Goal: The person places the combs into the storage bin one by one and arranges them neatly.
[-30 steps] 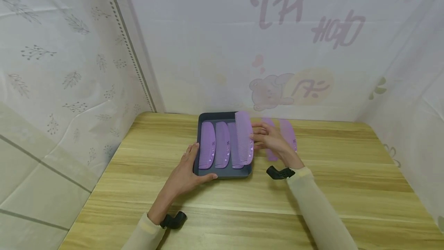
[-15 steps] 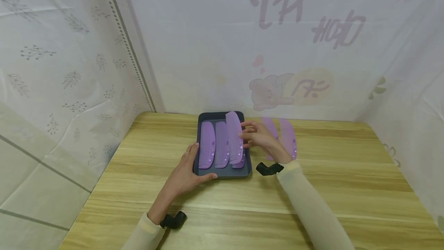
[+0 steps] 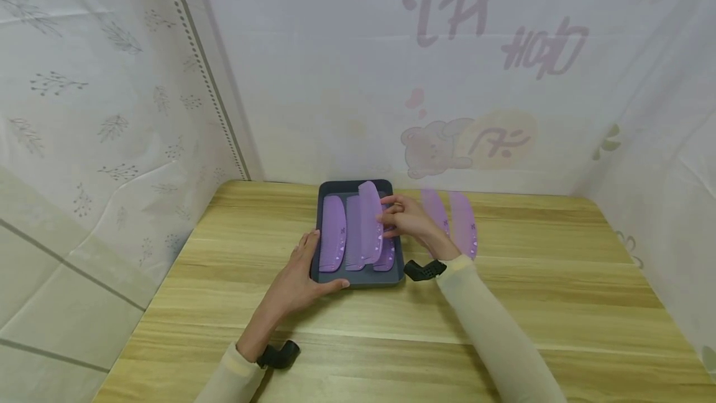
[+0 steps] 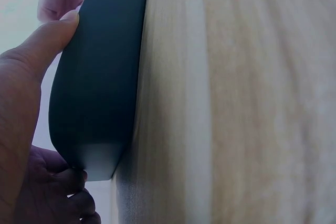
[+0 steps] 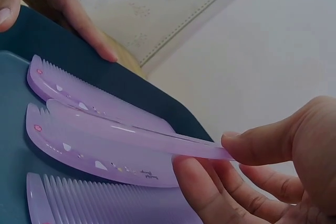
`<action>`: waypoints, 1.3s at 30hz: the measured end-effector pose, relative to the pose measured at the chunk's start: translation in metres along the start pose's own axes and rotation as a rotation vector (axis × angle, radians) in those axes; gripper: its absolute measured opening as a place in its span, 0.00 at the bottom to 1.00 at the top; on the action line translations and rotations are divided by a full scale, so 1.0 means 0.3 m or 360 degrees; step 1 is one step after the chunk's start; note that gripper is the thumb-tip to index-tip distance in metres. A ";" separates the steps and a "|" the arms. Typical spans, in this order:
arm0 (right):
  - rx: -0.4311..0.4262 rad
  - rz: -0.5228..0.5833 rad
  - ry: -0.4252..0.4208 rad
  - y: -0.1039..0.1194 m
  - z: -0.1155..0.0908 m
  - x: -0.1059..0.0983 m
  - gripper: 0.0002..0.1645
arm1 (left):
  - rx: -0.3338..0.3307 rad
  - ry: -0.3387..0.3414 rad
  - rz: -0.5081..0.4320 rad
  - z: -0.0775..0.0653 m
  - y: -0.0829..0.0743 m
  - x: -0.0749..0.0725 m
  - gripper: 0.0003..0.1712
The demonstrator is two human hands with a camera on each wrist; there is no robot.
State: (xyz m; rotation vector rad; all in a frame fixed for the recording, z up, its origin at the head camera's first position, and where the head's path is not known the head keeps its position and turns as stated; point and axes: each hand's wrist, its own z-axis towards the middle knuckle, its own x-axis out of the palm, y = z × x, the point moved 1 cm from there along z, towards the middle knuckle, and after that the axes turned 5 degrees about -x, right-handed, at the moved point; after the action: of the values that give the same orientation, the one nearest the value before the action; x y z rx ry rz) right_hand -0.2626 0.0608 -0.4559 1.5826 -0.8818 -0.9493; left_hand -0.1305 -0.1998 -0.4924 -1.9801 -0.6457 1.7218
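My right hand (image 3: 413, 219) pinches a purple comb (image 3: 369, 222) by its spine between thumb and fingers. That comb hangs over the dark tray (image 3: 363, 278), overlapping the middle comb (image 3: 353, 238) in the head view. A left comb (image 3: 333, 234) and a partly covered right comb (image 3: 385, 258) also lie in the tray. In the right wrist view the held comb (image 5: 142, 134) tilts above the others, teeth toward the left. My left hand (image 3: 298, 278) grips the tray's near left corner, thumb on the front rim and fingers along the left side.
Two more purple combs, an inner one (image 3: 434, 205) and an outer one (image 3: 463, 224), lie on the wooden table (image 3: 537, 291) right of the tray. The inner one is partly hidden by my right hand. A printed cloth (image 3: 324, 98) hangs behind the table's far edge.
My right hand has carried the comb leftward, from the tray's right edge past the right comb to over the middle one. My left hand stays at the tray's corner.
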 end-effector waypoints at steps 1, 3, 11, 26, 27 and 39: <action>0.0000 0.0004 -0.0002 0.000 0.002 0.005 0.31 | 0.0001 0.0001 0.0000 0.000 0.000 -0.001 0.76; -0.0009 0.0013 0.0006 0.001 0.003 0.014 0.31 | 0.0005 0.0000 -0.0003 0.000 0.000 -0.001 0.76; 0.0001 -0.0010 0.0014 0.003 0.010 0.051 0.29 | 0.0027 -0.0005 -0.0010 0.000 0.001 -0.001 0.78; 0.0054 -0.0014 0.0006 -0.004 0.026 0.088 0.30 | 0.0030 -0.0007 -0.0005 0.002 0.004 -0.001 0.78; 0.0052 -0.0016 0.0002 -0.005 0.027 0.088 0.30 | 0.0032 -0.0008 -0.0002 0.002 0.005 -0.001 0.78; -0.0070 -0.0101 -0.0026 -0.002 0.023 0.082 0.30 | 0.0038 -0.0023 -0.0001 0.001 0.004 -0.001 0.78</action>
State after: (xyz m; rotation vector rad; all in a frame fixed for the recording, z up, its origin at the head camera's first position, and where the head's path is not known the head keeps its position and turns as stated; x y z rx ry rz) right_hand -0.2586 0.0361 -0.4610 1.5751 -0.8208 -1.0208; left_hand -0.1308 -0.2010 -0.4929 -1.9529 -0.6280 1.7373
